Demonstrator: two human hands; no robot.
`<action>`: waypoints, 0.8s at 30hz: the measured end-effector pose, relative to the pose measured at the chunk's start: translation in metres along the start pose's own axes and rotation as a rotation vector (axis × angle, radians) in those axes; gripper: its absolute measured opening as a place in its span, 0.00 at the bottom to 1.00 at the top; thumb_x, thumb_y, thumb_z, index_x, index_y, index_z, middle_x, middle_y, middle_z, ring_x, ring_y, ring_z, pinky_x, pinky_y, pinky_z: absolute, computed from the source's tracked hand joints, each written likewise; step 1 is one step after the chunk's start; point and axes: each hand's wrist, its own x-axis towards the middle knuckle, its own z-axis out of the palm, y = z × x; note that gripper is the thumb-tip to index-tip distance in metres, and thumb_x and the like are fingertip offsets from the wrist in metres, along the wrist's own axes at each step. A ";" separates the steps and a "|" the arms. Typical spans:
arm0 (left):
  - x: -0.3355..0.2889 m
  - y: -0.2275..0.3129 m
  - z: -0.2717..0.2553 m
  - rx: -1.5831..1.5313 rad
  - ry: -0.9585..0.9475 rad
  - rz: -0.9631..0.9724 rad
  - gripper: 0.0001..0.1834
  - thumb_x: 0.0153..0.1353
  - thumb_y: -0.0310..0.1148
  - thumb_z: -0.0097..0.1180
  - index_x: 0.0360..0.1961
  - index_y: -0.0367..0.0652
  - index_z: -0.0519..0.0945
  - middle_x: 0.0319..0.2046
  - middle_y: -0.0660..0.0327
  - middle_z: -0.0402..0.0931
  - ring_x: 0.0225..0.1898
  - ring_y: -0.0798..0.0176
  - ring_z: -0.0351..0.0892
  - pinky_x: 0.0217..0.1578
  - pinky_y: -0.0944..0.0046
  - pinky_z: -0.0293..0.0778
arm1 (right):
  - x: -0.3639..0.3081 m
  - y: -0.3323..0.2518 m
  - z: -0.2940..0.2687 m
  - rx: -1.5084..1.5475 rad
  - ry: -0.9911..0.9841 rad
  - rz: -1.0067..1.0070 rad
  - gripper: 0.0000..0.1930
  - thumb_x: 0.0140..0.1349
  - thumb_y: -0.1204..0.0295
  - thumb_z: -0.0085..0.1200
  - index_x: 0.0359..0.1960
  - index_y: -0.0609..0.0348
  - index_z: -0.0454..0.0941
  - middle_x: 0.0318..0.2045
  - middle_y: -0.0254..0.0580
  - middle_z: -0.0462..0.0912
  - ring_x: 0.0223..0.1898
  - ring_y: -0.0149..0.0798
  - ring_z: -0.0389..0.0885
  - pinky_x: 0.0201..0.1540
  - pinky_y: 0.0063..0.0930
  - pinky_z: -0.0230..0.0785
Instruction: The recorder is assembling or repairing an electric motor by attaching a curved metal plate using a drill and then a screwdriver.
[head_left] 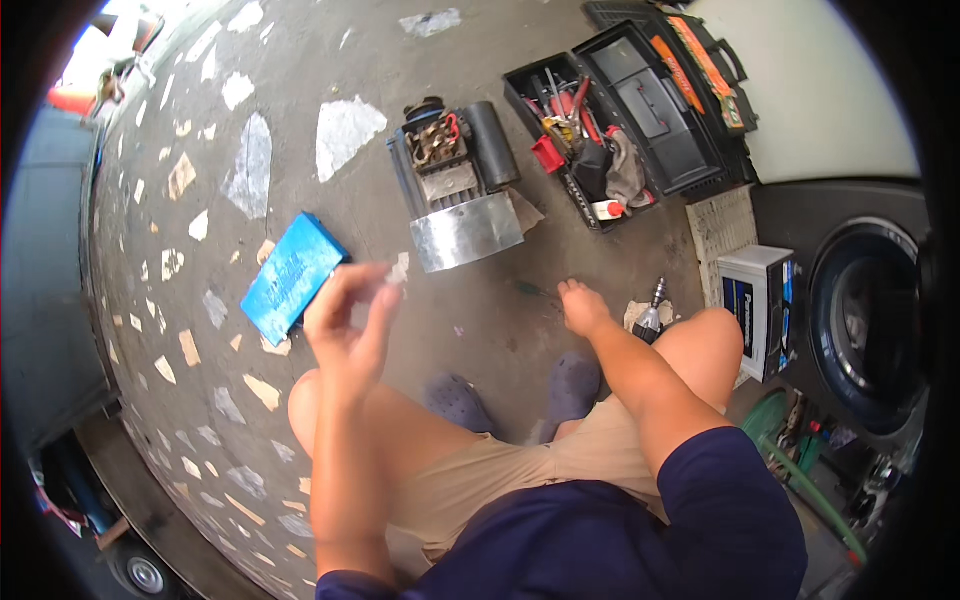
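My left hand (pixel 345 315) is raised above my left knee, its fingers pinched on the edge of a flat blue rectangular case (pixel 291 276), which it holds off the floor. My right hand (pixel 582 306) reaches forward and down toward the concrete floor, fingers curled; I cannot tell if it holds anything. An electric motor (pixel 455 180) with an open terminal box, a black cylinder and a shiny metal cover lies on the floor ahead of both hands.
An open black toolbox (pixel 640 95) with its tray of red-handled tools (pixel 570 125) sits at the upper right. A screwdriver (pixel 652 312) lies by my right knee. A white and blue box (pixel 760 305) and a washing machine drum (pixel 870 320) stand at the right.
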 end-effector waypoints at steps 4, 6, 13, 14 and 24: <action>-0.011 0.096 -0.003 -0.387 -0.795 0.309 0.14 0.56 0.34 0.75 0.27 0.36 0.81 0.31 0.53 0.83 0.32 0.61 0.84 0.28 0.65 0.74 | 0.010 -0.020 -0.018 0.026 -0.098 0.200 0.19 0.57 0.75 0.62 0.52 0.57 0.79 0.53 0.50 0.80 0.56 0.55 0.81 0.57 0.46 0.77; -0.024 0.143 0.034 -0.828 -1.281 0.378 0.11 0.62 0.36 0.66 0.34 0.38 0.83 0.33 0.55 0.81 0.34 0.59 0.82 0.30 0.60 0.77 | 0.010 -0.027 -0.037 0.127 -0.153 0.284 0.18 0.57 0.74 0.62 0.52 0.57 0.81 0.54 0.51 0.82 0.56 0.55 0.81 0.57 0.46 0.78; -0.060 0.218 0.057 -1.077 -0.654 0.218 0.03 0.64 0.26 0.64 0.34 0.37 0.83 0.34 0.52 0.81 0.24 0.56 0.82 0.24 0.59 0.78 | 0.008 -0.073 -0.081 0.393 -0.194 0.414 0.15 0.57 0.73 0.62 0.48 0.58 0.86 0.52 0.50 0.86 0.56 0.52 0.84 0.57 0.43 0.79; -0.054 0.222 0.069 -1.150 -0.759 0.200 0.03 0.61 0.24 0.65 0.33 0.39 0.82 0.32 0.52 0.81 0.22 0.55 0.82 0.22 0.60 0.78 | 0.005 -0.071 -0.072 0.410 -0.208 0.420 0.15 0.57 0.73 0.62 0.48 0.58 0.86 0.52 0.50 0.86 0.56 0.52 0.84 0.57 0.43 0.79; -0.052 0.204 0.093 -1.497 -0.660 0.311 0.07 0.66 0.22 0.53 0.33 0.40 0.82 0.29 0.54 0.81 0.18 0.58 0.80 0.19 0.63 0.77 | 0.013 -0.059 0.021 0.777 -0.082 1.013 0.27 0.60 0.69 0.63 0.62 0.60 0.75 0.66 0.54 0.70 0.66 0.54 0.75 0.67 0.45 0.70</action>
